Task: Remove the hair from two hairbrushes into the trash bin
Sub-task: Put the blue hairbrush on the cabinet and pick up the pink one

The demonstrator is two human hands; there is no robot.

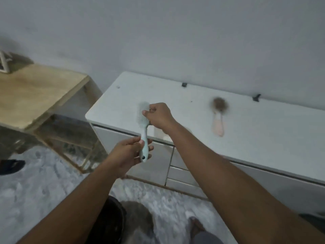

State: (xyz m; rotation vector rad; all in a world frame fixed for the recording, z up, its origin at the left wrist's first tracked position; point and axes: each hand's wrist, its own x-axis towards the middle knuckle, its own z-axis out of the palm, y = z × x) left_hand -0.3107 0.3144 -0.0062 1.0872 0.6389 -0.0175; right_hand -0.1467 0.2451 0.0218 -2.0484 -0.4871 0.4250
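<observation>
My left hand [131,152] grips the handle of a pale mint hairbrush [143,118], held upright over the front left corner of a white dresser [175,95]. At the brush head, the fingers of my right hand [157,116] are pinched together; the blur hides whether they hold hair. A pink hairbrush [218,117] with a brown clump of hair on its head lies on the dresser top to the right, apart from both hands. A dark round bin [110,221] shows on the floor under my left forearm, mostly hidden.
A wooden side table [35,95] with a gold frame stands left of the dresser. A fluffy light rug [44,191] covers the floor. My foot [197,226] is near the bin. Another person's dark shoe [10,166] sits at the left edge.
</observation>
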